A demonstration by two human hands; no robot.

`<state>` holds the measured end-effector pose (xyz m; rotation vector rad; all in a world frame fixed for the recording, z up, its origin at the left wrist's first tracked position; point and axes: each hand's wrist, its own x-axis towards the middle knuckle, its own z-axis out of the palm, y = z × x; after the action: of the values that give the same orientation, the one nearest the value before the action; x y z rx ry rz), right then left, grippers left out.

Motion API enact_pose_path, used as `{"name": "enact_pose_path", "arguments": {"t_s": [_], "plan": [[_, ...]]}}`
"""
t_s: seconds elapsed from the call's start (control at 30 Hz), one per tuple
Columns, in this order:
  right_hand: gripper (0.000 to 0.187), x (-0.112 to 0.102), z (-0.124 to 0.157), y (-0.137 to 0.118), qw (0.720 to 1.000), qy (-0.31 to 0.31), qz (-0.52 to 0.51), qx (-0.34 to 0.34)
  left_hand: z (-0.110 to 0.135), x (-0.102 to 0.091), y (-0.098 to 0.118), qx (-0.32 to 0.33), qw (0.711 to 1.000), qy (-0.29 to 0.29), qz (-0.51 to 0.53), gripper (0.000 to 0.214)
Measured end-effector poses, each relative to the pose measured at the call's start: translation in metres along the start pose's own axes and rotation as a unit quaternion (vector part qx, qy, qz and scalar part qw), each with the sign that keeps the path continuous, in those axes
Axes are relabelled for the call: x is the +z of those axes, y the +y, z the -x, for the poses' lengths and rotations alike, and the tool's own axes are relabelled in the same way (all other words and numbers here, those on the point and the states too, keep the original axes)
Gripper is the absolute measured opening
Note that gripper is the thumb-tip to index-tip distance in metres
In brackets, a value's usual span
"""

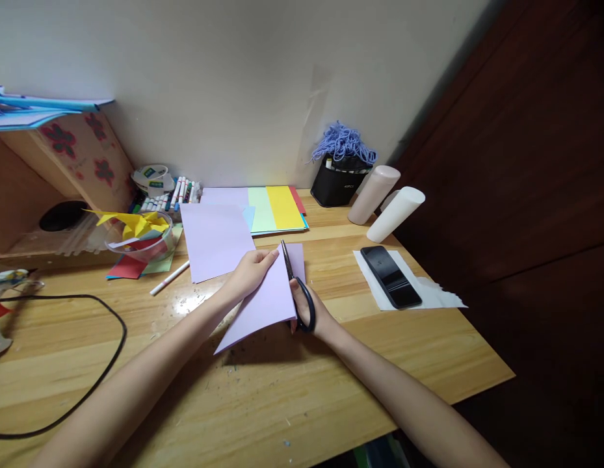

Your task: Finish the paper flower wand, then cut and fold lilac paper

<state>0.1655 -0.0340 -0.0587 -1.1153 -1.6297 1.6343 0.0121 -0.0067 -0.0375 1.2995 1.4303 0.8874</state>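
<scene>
My left hand (253, 273) pinches the upper edge of a lilac sheet of paper (265, 309), thumb on top, holding it tilted above the desk. In my right hand (309, 309) is a pair of scissors (305, 305) with black handles, fingers through the loops. Their blades point away from me and lie along the paper's right side, just right of my left thumb. A further piece of lilac paper (297, 257) shows behind the blades; whether it is joined to the held sheet I cannot tell. Another lilac sheet (216, 240) lies flat beyond my left hand.
Coloured paper (282, 208) is stacked by the wall, left of a black pen case (338, 182) topped with blue yarn (343, 142). Two cylinders (396, 214) stand at the right, behind a phone (392, 276). A plastic tub (140, 240), a marker (170, 278) and a black cable (121, 338) are leftward.
</scene>
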Motion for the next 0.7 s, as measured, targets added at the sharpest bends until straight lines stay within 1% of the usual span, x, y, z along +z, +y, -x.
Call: {"name": "enact_pose_path", "arguments": {"t_s": [0.07,0.17,0.27,0.33,0.37,0.43,0.47,0.5,0.53,0.57,0.6,0.63,0.67,0.7], "plan": [[0.061,-0.001,-0.001,-0.002,1.0,0.006,-0.022,0.005,-0.001,-0.003,-0.001,0.006,1.0,0.002,-0.004,0.044],[0.057,-0.005,-0.004,-0.004,0.998,0.008,-0.052,0.018,-0.003,-0.005,-0.004,0.038,0.997,0.045,-0.045,0.044],[0.045,-0.01,-0.005,-0.006,0.999,-0.004,-0.04,0.022,-0.003,-0.004,-0.006,0.08,0.988,0.089,-0.101,0.044],[0.039,-0.014,-0.005,-0.007,1.0,0.002,-0.021,0.023,-0.005,-0.004,-0.007,0.092,0.984,0.091,-0.124,0.045],[0.038,-0.017,-0.005,-0.007,1.0,0.011,-0.014,0.022,-0.006,-0.005,-0.007,0.092,0.984,0.085,-0.128,0.045],[0.036,-0.026,-0.008,-0.006,0.999,0.052,-0.009,0.011,-0.009,-0.014,-0.006,0.076,0.985,0.074,-0.135,0.044],[0.034,-0.032,-0.011,-0.005,0.997,0.078,-0.014,0.001,-0.011,-0.022,-0.006,0.064,0.983,0.084,-0.153,0.043],[0.034,-0.039,-0.014,-0.004,0.993,0.114,-0.027,-0.011,-0.012,-0.032,-0.007,0.049,0.975,0.113,-0.184,0.04],[0.035,-0.047,-0.018,-0.003,0.986,0.156,-0.049,-0.023,-0.014,-0.043,-0.007,0.034,0.957,0.163,-0.236,0.037],[0.035,-0.055,-0.022,-0.001,0.976,0.197,-0.08,-0.037,-0.015,-0.055,-0.008,0.019,0.923,0.233,-0.305,0.033],[0.037,-0.064,-0.027,0.001,0.963,0.241,-0.113,-0.05,-0.015,-0.066,-0.009,0.0,0.877,0.303,-0.372,0.034],[0.038,-0.072,-0.031,0.003,0.949,0.277,-0.141,-0.06,-0.015,-0.077,-0.01,-0.022,0.831,0.353,-0.43,0.039],[0.039,-0.08,-0.034,0.006,0.941,0.293,-0.156,-0.067,-0.015,-0.086,-0.012,-0.046,0.794,0.383,-0.47,0.043],[0.039,-0.087,-0.038,0.009,0.937,0.302,-0.16,-0.069,-0.015,-0.093,-0.013,-0.069,0.77,0.394,-0.497,0.045]]}}
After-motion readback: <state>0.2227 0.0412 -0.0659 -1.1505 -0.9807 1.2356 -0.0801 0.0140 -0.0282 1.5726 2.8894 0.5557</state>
